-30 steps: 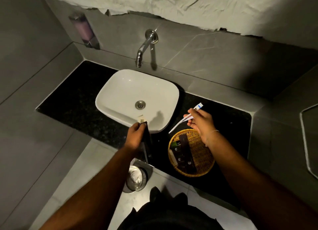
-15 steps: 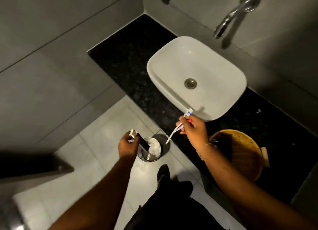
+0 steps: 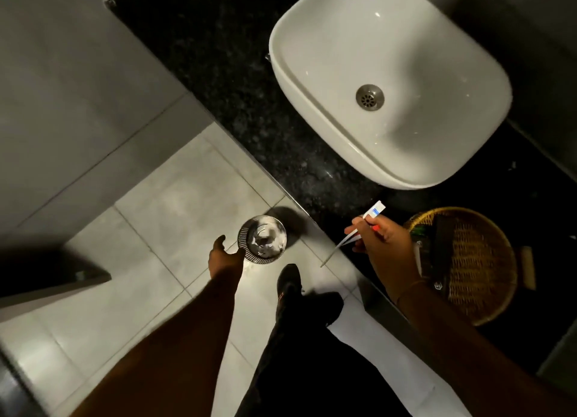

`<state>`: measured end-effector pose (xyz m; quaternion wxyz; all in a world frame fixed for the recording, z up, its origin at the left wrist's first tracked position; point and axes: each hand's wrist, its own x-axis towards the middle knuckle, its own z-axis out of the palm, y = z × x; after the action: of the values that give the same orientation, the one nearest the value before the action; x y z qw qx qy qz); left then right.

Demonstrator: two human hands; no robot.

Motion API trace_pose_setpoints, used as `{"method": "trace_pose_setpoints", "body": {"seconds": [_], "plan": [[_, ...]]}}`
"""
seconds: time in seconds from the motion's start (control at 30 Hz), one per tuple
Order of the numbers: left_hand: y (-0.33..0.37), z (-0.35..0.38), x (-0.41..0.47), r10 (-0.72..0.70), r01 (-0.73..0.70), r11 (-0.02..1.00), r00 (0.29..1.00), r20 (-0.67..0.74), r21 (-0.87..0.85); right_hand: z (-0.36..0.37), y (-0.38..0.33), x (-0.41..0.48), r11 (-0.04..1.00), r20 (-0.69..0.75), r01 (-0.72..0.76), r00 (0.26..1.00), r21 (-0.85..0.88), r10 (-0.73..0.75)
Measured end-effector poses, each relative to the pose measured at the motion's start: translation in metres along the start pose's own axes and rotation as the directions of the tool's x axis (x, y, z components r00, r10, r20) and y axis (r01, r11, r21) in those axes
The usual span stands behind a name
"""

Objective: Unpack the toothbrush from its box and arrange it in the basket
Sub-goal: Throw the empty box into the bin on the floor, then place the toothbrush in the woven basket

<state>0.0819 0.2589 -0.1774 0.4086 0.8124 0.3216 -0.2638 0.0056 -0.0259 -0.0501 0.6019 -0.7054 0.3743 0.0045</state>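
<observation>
Looking down from the head camera, the right hand holds a white toothbrush above the front edge of the black counter. The fingers are curled and pinch the toothbrush near its head end. The thin handle sticks out below the hand, down and to the left, out over the floor. A small white tube with a blue label pokes up out of the same hand, past the fingertips.

The round woven basket sits on the counter just to the right of that hand. It has some dark things inside (too dark to tell what they are). The toothbrush is near the basket but not in it.

The left hand is low over the floor tiles, beside a small metal bin. Its fingers are loose and a little spread, with nothing in them. The fingertips are right at the bin's rim; I cannot tell if they touch it. Something white lies crumpled in the bin.

A white sink bowl sits on the counter, behind the basket. A dark shoe stands on the floor by the bin.
</observation>
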Motion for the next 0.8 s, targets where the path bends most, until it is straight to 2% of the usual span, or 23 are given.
{"method": "trace_pose_setpoints", "body": {"seconds": [0.13, 0.27, 0.33, 0.43, 0.5, 0.53, 0.6, 0.67, 0.7, 0.8], "plan": [[0.023, -0.005, -0.025, 0.122, -0.122, 0.993, 0.992, 0.013, -0.006, -0.008, -0.006, -0.001, 0.999, -0.05, -0.033, 0.998, 0.012, 0.034], [0.065, 0.009, -0.073, 0.354, -0.353, 0.935, 0.935, 0.015, -0.041, -0.023, -0.014, 0.002, 0.998, -0.108, -0.037, 0.993, 0.056, 0.043], [0.091, 0.024, -0.108, 0.509, -0.506, 0.861, 0.858, 0.074, -0.056, -0.034, -0.018, 0.001, 0.995, -0.142, -0.035, 0.989, 0.092, 0.048], [0.128, 0.058, -0.155, 0.695, -0.729, 0.682, 0.626, 0.353, -0.05, -0.057, -0.024, -0.003, 0.989, -0.214, -0.032, 0.975, 0.143, 0.063], [0.15, 0.08, -0.186, 0.666, -0.798, 0.599, 0.455, 0.591, -0.06, -0.078, -0.025, -0.01, 0.986, -0.266, -0.033, 0.961, 0.163, 0.076], [0.158, 0.089, -0.199, 0.655, -0.83, 0.553, 0.38, 0.653, -0.071, -0.09, -0.026, -0.014, 0.992, -0.293, -0.033, 0.954, 0.125, 0.069], [0.17, 0.106, -0.216, 0.675, -0.876, 0.474, 0.295, 0.676, -0.091, -0.114, -0.024, -0.022, 0.997, -0.344, -0.072, 0.937, -0.016, 0.062], [0.177, 0.123, -0.231, 0.653, -0.863, 0.496, 0.297, 0.697, -0.096, -0.138, -0.019, -0.031, 0.985, -0.373, -0.139, 0.923, -0.102, 0.092], [0.178, 0.131, -0.237, 0.633, -0.851, 0.517, 0.308, 0.71, -0.092, -0.149, -0.015, -0.035, 0.985, -0.366, -0.148, 0.925, -0.092, 0.105], [0.178, 0.156, -0.249, 0.627, -0.874, 0.479, 0.279, 0.728, -0.078, -0.17, -0.004, -0.042, 0.984, -0.345, -0.097, 0.928, 0.147, 0.142]]}}
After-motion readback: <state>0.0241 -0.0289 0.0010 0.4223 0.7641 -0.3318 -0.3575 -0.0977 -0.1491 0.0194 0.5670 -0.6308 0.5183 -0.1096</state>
